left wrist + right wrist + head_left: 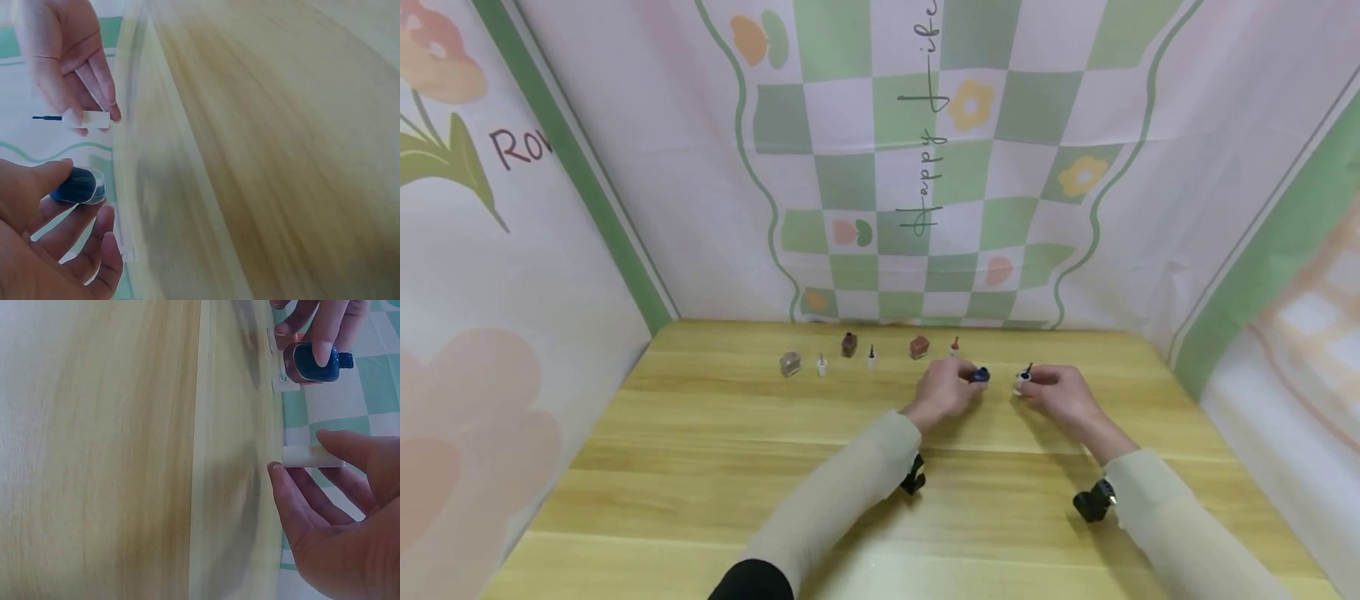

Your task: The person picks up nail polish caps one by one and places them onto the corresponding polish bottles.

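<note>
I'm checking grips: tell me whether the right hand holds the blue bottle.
No, the left hand holds the blue bottle, while the right hand holds a white brush cap.

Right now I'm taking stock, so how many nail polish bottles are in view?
4: a greyish bottle at the left on the table, a dark bottle right of it, a red bottle farther right, and a blue bottle in the left hand.

Soft light casts blurry shadows across the table (700, 450).
</note>
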### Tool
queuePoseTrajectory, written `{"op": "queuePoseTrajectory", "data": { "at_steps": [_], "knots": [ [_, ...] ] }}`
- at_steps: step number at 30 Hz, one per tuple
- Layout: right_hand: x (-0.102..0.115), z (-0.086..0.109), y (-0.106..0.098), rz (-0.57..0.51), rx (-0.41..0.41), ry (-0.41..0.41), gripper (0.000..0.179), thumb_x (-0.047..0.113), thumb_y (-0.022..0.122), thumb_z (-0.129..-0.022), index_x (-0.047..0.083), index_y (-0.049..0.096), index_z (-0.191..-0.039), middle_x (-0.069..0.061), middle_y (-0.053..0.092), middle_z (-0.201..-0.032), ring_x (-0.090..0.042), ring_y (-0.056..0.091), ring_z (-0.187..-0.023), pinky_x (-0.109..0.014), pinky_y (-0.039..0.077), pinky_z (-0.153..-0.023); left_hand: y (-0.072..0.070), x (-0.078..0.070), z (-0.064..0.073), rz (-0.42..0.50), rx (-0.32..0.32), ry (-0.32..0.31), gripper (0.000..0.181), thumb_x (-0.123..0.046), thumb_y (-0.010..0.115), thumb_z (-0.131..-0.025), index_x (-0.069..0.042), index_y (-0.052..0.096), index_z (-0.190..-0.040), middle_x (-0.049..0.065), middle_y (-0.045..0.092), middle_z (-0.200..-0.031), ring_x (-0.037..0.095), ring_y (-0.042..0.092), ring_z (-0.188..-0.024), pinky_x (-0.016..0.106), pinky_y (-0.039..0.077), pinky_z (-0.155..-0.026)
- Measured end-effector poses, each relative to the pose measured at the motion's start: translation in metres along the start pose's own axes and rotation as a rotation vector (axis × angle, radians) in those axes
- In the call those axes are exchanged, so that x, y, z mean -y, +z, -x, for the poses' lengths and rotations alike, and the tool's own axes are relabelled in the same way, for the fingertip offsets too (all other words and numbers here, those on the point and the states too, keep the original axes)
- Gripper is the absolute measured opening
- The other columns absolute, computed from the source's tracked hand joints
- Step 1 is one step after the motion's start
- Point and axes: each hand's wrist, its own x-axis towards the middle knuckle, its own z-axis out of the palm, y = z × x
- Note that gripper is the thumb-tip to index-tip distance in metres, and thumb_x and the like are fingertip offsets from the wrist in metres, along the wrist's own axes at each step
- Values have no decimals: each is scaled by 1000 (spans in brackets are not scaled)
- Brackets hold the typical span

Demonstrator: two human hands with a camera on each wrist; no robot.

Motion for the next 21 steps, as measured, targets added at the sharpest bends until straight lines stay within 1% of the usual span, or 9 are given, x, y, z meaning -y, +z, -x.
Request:
{"op": "queuePoseTrajectory", "data": {
  "at_steps": [4,8,13,16,21],
  "knots": [
    [3,2,0,19,14,-14,55,20,64,-102,-12,47,-143,-32,56,-139,-37,64,-119,-31,57,-94,-7,1,4,22,15,27,22,-34,74,-96,-26,76,-116,-11,74,-112,13,66,-108,36,53,-96],
    [6,3,0,34,22,-26,54,22,65,-102,-11,49,-142,-31,56,-139,-36,65,-118,-35,57,-95,-14,5,7,33,30,66,21,-33,72,-97,-23,75,-115,-10,73,-110,10,64,-101,32,53,-88],
    [11,6,1,34,26,-44,55,21,64,-102,-11,47,-143,-32,56,-138,-38,67,-113,-40,58,-93,-22,12,11,32,47,120,18,-32,71,-99,-21,74,-112,-8,72,-110,7,61,-91,25,51,-77],
    [13,8,2,31,27,-64,54,20,64,-103,-12,47,-143,-32,58,-135,-38,68,-109,-41,60,-90,-27,17,12,28,61,145,16,-31,70,-99,-21,73,-110,-7,71,-109,7,60,-88,24,50,-75],
    [14,10,2,43,28,-95,53,19,63,-103,-12,48,-142,-31,60,-131,-39,67,-107,-41,60,-87,-31,25,13,20,86,181,17,-32,68,-100,-20,73,-111,-7,70,-109,6,60,-89,23,50,-77]
  ]
}}
